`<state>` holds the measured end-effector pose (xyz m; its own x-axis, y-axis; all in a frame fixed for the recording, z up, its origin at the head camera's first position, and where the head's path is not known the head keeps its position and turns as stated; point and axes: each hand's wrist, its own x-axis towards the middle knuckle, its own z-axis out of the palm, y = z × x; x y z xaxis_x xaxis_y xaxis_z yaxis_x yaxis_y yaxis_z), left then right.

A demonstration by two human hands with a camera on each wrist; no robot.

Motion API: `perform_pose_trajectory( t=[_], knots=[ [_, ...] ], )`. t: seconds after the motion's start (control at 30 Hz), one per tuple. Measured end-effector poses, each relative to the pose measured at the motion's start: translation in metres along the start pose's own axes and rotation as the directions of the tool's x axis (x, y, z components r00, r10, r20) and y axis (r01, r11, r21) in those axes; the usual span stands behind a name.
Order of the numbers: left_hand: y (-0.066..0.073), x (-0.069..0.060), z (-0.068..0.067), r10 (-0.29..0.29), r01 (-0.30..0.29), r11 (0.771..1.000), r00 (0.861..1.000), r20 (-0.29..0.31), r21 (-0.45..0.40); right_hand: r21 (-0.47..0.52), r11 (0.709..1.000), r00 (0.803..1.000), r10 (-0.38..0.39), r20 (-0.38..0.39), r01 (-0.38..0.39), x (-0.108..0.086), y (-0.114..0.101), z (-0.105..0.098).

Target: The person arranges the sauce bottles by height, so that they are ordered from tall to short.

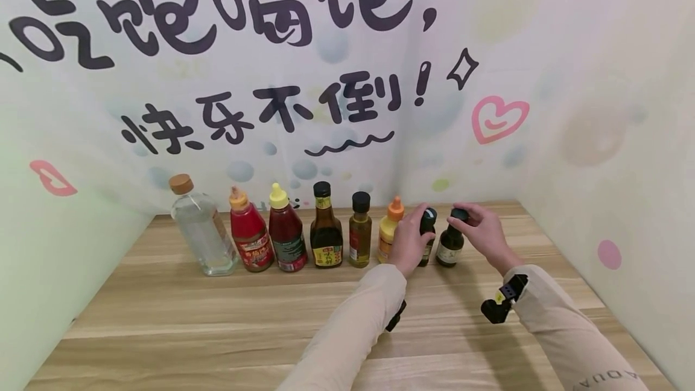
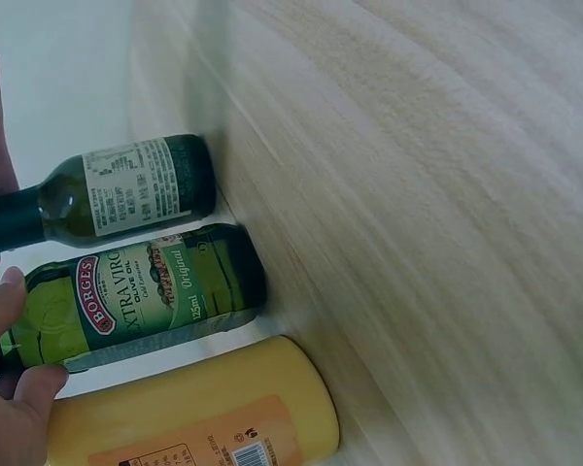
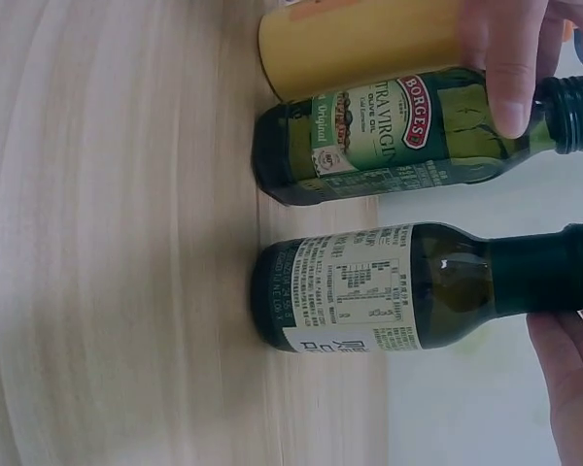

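On the wooden table, at the right end of a row of bottles, stand two small dark glass bottles. My left hand (image 1: 407,241) holds the olive oil bottle (image 2: 126,291) around its upper part, with thumb and fingers on either side near the neck. Just right of it is another small bottle (image 3: 360,286) with a white printed label and a dark cap. My right hand (image 1: 485,234) pinches that bottle at its cap and neck. Both bottles stand upright, a narrow gap between them. Left of the olive oil, a yellow squeeze bottle (image 1: 387,231) with an orange tip is partly hidden by my left hand.
Leftward along the row stand a small brown-capped bottle (image 1: 360,234), a soy-type sauce bottle (image 1: 326,234), two red squeeze bottles (image 1: 287,237) (image 1: 251,237) and a large clear bottle (image 1: 201,228). A printed cloth wall (image 1: 347,168) rises behind them. Bare wooden table (image 1: 217,330) lies in front.
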<state>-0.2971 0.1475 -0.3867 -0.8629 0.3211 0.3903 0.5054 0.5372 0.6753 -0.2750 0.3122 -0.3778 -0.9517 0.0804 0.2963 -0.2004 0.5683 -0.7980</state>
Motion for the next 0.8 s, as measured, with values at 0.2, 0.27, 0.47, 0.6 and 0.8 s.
perform_pose_trajectory(
  t=[0.2,0.27,0.47,0.6,0.8],
  knots=[
    [-0.0011,0.0004,0.0019,0.005,-0.005,1.0,1.0,-0.006,0.003,0.009,1.0,1.0,-0.007,0.004,0.007,0.0011,0.001,0.0025],
    [-0.0012,0.0003,0.0019,0.007,-0.007,1.0,1.0,-0.007,0.007,0.014,1.0,1.0,-0.009,0.011,0.009,0.0014,0.0023,0.0029],
    [-0.0023,0.0006,0.0019,0.028,-0.027,0.999,1.0,-0.005,0.035,0.045,0.999,0.999,-0.011,0.039,0.009,0.0001,0.005,0.0044],
    [-0.0024,0.0017,0.0009,0.038,-0.039,0.998,0.999,0.014,0.052,0.05,0.999,0.999,-0.023,0.039,0.021,-0.0004,0.0052,0.0042],
    [-0.0024,0.0029,0.0009,0.04,-0.043,0.997,0.998,0.039,0.071,0.037,0.999,0.999,-0.04,0.026,0.039,-0.0002,0.0071,0.0037]
  ],
)
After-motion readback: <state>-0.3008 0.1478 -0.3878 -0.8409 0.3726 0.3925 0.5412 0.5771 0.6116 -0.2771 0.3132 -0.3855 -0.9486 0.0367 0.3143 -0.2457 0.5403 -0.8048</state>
